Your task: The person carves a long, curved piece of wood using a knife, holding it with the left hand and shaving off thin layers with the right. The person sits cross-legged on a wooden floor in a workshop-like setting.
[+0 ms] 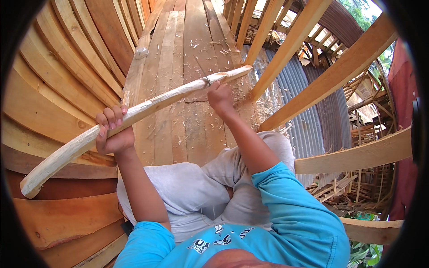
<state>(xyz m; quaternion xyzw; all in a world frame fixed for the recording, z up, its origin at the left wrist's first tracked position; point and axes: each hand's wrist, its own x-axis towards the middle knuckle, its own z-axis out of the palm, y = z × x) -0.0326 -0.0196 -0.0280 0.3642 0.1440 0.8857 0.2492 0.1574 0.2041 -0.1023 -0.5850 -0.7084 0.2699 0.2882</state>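
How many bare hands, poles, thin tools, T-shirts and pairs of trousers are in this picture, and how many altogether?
Bare hands: 2 (left hand, right hand)
Long, pale, peeled wooden pole: 1
Thin dark tool: 1
Turquoise cloth T-shirt: 1
Pair of light grey cloth trousers: 1
Total: 6

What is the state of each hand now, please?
Left hand: closed, holding a long, pale wooden pole.
Right hand: closed, apparently holding a thin, dark, blade-like tool.
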